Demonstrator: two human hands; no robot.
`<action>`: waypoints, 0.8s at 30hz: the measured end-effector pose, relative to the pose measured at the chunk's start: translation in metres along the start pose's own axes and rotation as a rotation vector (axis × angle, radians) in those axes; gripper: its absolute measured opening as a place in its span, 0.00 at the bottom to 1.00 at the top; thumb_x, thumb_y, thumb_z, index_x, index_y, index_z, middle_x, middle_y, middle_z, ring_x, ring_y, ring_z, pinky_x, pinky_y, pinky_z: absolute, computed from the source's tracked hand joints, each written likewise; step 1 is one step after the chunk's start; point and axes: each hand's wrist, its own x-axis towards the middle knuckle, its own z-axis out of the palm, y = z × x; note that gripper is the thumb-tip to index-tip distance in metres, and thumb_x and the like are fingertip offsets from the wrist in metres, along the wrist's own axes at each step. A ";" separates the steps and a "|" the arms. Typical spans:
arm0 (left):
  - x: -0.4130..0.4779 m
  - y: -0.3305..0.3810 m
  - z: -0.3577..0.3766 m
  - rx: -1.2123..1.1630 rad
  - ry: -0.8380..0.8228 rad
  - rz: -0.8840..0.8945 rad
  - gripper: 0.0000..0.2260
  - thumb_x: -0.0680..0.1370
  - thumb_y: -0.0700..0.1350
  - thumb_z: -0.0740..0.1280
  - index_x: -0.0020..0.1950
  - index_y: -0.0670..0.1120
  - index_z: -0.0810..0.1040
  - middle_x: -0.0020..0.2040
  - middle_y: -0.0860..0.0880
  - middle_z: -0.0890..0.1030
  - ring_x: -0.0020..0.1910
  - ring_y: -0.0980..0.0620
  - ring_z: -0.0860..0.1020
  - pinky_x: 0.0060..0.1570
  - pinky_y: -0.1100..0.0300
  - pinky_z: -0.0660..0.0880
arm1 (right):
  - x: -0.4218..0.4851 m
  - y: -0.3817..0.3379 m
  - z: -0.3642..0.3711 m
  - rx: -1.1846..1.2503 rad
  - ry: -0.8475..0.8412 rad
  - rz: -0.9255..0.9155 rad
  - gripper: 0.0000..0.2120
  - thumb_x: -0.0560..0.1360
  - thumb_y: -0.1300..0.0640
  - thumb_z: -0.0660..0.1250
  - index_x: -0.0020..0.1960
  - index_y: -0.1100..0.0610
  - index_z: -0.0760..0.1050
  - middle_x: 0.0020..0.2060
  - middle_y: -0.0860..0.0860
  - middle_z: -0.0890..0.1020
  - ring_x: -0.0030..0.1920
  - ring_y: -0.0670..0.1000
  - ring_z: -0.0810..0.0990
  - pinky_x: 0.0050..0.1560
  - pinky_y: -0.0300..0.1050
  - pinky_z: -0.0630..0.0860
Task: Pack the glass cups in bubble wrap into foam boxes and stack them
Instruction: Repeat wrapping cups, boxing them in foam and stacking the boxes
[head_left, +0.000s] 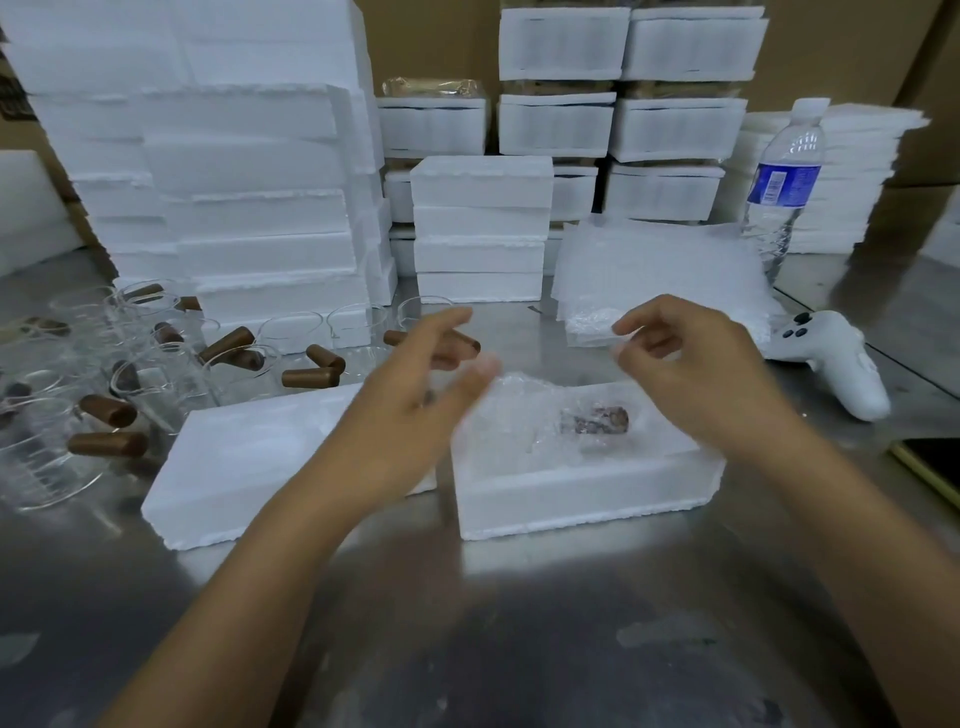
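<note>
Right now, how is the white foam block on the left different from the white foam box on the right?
The left white foam block shows a flat closed top; the right white foam box is open, with a bubble-wrapped glass cup inside. The left one lies slanted; the right one sits nearly straight. Both are white foam on the metal table.

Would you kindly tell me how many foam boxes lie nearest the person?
2: the left foam box, partly behind the left forearm; the right foam box, open, holding a bubble-wrapped cup.
</note>
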 end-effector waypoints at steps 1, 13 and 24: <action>0.002 -0.003 -0.001 -0.012 0.111 -0.003 0.22 0.73 0.66 0.58 0.64 0.61 0.68 0.49 0.68 0.75 0.49 0.77 0.71 0.41 0.80 0.67 | 0.001 0.003 0.000 -0.038 0.037 0.032 0.05 0.74 0.57 0.65 0.46 0.48 0.75 0.38 0.43 0.78 0.41 0.42 0.76 0.33 0.29 0.69; 0.004 -0.021 0.000 0.508 0.158 -0.342 0.19 0.75 0.57 0.65 0.64 0.54 0.66 0.45 0.52 0.78 0.46 0.49 0.78 0.46 0.53 0.75 | 0.010 0.024 -0.006 0.151 -0.238 0.435 0.04 0.73 0.57 0.70 0.39 0.53 0.80 0.38 0.48 0.81 0.36 0.45 0.78 0.36 0.37 0.72; -0.007 0.003 -0.010 0.488 0.346 -0.203 0.16 0.76 0.47 0.65 0.63 0.51 0.71 0.41 0.50 0.77 0.42 0.47 0.75 0.40 0.56 0.69 | -0.012 0.029 -0.015 0.289 -0.108 0.488 0.08 0.72 0.59 0.70 0.36 0.58 0.77 0.28 0.50 0.78 0.22 0.41 0.75 0.24 0.31 0.70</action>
